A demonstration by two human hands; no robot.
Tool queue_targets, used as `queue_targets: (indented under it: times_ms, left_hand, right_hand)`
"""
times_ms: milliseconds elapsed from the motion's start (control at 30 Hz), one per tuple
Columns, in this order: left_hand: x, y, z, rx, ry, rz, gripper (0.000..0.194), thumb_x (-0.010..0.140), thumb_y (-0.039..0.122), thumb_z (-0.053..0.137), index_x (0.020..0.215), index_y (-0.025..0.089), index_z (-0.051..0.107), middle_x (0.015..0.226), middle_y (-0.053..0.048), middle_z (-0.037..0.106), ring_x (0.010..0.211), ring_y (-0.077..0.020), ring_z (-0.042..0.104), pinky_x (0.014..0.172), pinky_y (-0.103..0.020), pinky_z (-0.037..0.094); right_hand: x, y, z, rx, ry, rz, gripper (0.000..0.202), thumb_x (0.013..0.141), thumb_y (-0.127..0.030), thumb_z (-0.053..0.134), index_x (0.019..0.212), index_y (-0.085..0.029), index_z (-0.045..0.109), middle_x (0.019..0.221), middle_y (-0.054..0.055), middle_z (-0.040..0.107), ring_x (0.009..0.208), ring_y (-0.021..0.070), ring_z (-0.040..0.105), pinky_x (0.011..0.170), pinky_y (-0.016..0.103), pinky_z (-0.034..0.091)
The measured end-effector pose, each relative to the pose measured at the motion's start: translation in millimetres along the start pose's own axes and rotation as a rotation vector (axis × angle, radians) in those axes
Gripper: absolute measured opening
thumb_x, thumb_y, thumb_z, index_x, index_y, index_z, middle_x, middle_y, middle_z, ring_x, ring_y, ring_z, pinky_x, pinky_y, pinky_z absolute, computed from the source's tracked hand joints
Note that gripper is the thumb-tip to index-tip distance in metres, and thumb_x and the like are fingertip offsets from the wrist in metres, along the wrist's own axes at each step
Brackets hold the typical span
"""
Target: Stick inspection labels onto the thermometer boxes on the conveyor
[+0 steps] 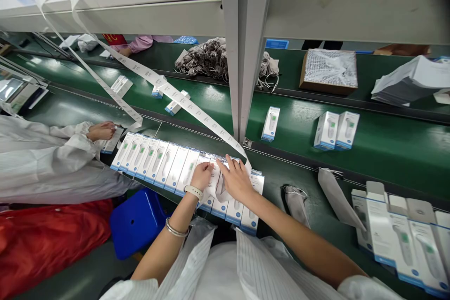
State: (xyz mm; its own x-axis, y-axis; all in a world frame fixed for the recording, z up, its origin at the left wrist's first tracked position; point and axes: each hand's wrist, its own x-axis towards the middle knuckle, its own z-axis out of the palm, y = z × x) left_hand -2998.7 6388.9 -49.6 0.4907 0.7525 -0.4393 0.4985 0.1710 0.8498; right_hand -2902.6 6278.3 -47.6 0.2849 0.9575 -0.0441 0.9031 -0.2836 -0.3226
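A row of white-and-blue thermometer boxes [171,167] stands side by side before me, each printed with a device picture. Across their right part lies the loose end of a paper strip of "QC PASS" labels [211,186]. My left hand [201,176], with a pale watch band at the wrist, is closed, its fingertips pinching at the strip's edge. Beside it, my right hand [237,181] has fingers stretched out over the box tops, index fingertip close to the left fingers. The strip passes under my right hand, which partly hides it.
The label strip hangs from the overhead shelf [147,11], left of a metal post [242,51]. Loose boxes [271,123] lie on the green conveyor [225,108]. Grey pouches [297,204] and open boxes [401,234] are right. A co-worker's hand [101,131] works at left, near a blue stool [137,222].
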Motion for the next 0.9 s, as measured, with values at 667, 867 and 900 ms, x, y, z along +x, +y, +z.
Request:
queue_targets:
  times_ms: [667,867,900]
  left_hand:
    - [-15.0,2.2,-23.1,-0.143,0.007,0.003,0.038,0.069,0.049,0.056,0.054,0.018,0.041,0.048,0.006,0.036,0.045,-0.0081,0.033,0.046,-0.022,0.027]
    - [-25.1,12.1,-14.9,-0.094,-0.112,0.261,0.035,0.078,0.045,0.048,0.058,0.017,0.04,0.056,0.005,0.036,0.054,-0.0091,0.033,0.052,-0.021,0.029]
    - [-26.7,12.8,-11.6,-0.091,-0.138,0.286,0.034,0.08,0.044,0.047,0.059,0.017,0.041,0.057,0.004,0.037,0.055,-0.0093,0.034,0.053,-0.021,0.03]
  right_hand:
    - [40.7,16.4,-7.1,0.214,-0.127,0.091,0.05,0.07,-0.057,0.055,0.109,-0.026,0.057,0.108,0.007,0.053,0.104,0.0254,0.045,0.083,0.037,0.038]
    - [6.2,-10.8,1.2,0.83,0.373,0.189,0.033,0.089,-0.034,0.032,0.115,-0.02,0.046,0.1,0.005,0.057,0.1,0.0161,0.05,0.088,0.031,0.039]
    - [2.2,-14.8,3.1,0.916,0.381,0.208,0.032,0.088,-0.036,0.035,0.113,-0.02,0.045,0.096,0.005,0.057,0.095,0.0162,0.052,0.084,0.03,0.041]
